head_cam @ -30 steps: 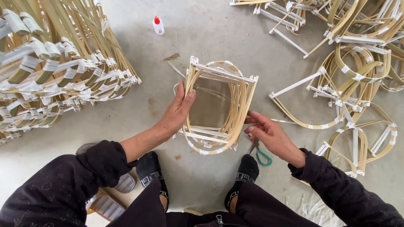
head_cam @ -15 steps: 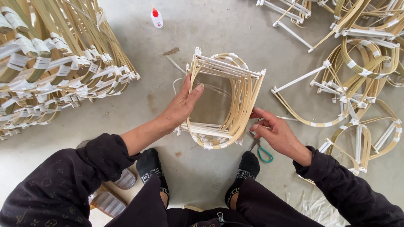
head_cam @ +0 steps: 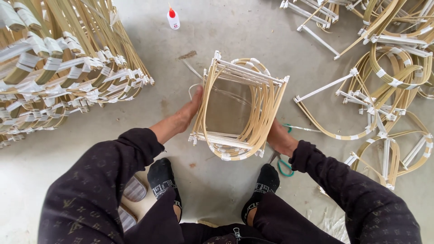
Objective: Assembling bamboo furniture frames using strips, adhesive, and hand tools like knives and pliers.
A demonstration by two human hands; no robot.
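Both hands have shifted since the earlier frames: the bamboo frame now stands squarer between them, and the right hand has slid down behind its right side. The frame sits on the concrete floor, just ahead of the person's feet. The left hand lies flat and open against its left edge; the right hand's grip is hidden. This looks like steadying and checking the shape; any next move calls for even pressure from both sides. Green-handled scissors lie beside the right wrist, a glue bottle well beyond.
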